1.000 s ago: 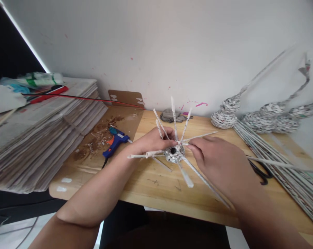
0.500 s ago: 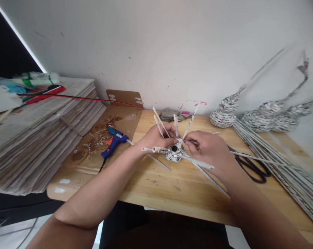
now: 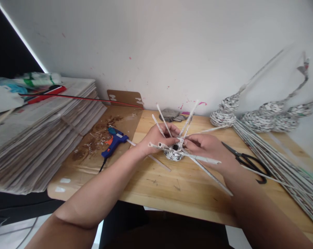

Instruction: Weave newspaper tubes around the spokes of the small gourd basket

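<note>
A small round woven newspaper piece (image 3: 172,155) rests on the wooden table, with a dark hole in its top. Several rolled paper tubes stick out from its neck in all directions. My left hand (image 3: 161,137) is closed around the far left side of the neck, thumb on top near the hole. At the right side of the neck, my right hand (image 3: 207,149) pinches a paper tube close to the weave. A long paper tube (image 3: 207,174) slants down to the right beneath that hand. The fingertips of both hands are partly hidden.
Black scissors (image 3: 246,160) and a bundle of paper tubes (image 3: 283,180) lie to the right. Behind them stand finished woven gourd shapes (image 3: 222,118). On the left are a blue glue gun (image 3: 115,142) and a tall newspaper stack (image 3: 44,138). A grey cloth (image 3: 172,114) lies by the wall.
My right hand has turned and moved slightly right and down, its fingers now flatter against the neck. The upright tubes have shifted, two now close together at the back right. My left hand stays on the neck.
</note>
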The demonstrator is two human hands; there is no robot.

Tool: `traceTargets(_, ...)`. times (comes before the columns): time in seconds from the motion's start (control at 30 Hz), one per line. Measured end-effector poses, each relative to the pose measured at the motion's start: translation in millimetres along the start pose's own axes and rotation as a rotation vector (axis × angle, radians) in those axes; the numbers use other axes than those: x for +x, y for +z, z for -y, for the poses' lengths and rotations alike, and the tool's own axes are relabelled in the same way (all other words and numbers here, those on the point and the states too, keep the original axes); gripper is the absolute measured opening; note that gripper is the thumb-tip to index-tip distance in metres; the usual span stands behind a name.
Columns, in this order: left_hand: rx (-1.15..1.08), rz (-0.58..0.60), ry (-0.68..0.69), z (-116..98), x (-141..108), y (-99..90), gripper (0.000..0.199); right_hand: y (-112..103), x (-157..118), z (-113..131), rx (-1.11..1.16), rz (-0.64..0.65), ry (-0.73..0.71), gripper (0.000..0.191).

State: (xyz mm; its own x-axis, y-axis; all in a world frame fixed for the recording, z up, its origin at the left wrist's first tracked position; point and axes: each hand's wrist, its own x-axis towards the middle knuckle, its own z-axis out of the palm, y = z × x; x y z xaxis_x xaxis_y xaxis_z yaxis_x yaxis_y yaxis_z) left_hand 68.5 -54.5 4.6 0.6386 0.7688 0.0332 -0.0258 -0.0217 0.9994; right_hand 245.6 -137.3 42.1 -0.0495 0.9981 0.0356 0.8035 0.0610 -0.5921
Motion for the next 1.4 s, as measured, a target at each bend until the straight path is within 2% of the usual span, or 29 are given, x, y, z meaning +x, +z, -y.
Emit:
traceTargets(0.2, 0.028, -0.031, 0.04, 4.4, 0.1, 2.0, 0.026, 3.4, 13.1, -12.3, 0.509, 0.052, 0.103, 0.021)
traceTargets(0.3, 0.012, -0.028, 0.064, 8.8, 1.6, 1.2, 0.028, 6.5, 15.5, -16.8, 0.594, 0.021, 0.098, 0.019)
traceTargets(0.5, 0.036, -0.082, 0.067, 11.3, 2.3, 2.1, 0.031, 13.8, 17.4, -23.3, 0.561, -0.013, 0.056, 0.019)
traceTargets(0.63, 0.129, -0.15, 0.081, 10.1, 0.5, 4.1, 0.028, 19.7, 17.3, -22.9, 0.494, -0.091, 0.057, 0.018)
traceTargets(0.7, 0.138, -0.143, 0.067, 8.2, -0.4, 3.8, 0.029, 21.1, 16.3, -21.3, 0.467, -0.126, 0.05, 0.017)
traceTargets(0.83, 0.06, -0.058, -0.015, 2.2, -2.8, 2.4, 0.035, 20.0, 14.4, -19.7, 0.426, -0.095, 0.008, 0.015)
traceTargets(1.03, 0.156, -0.126, 0.055, -2.2, -7.7, 7.3, 0.03, 19.4, 13.5, -17.6, 0.405, -0.079, 0.014, 0.018)
traceTargets(1.1, 0.147, -0.126, 0.061, -2.0, -7.1, 7.2, 0.034, 18.9, 12.6, -15.1, 0.385, -0.087, 0.013, 0.017)
traceTargets(1.2, 0.004, -0.007, -0.013, -3.0, -4.0, -1.1, 0.049, 16.6, 11.2, -11.5, 0.352, -0.075, -0.008, 0.016)
traceTargets(1.3, -0.084, 0.182, -0.111, -9.0, -2.5, -17.9, 0.061, 14.7, 11.6, -11.9, 0.358, -0.072, 0.009, 0.017)
traceTargets(1.4, -0.11, 0.375, -0.128, -18.5, -4.7, -35.2, 0.071, 14.4, 14.3, -16.7, 0.402, -0.025, 0.032, 0.02)
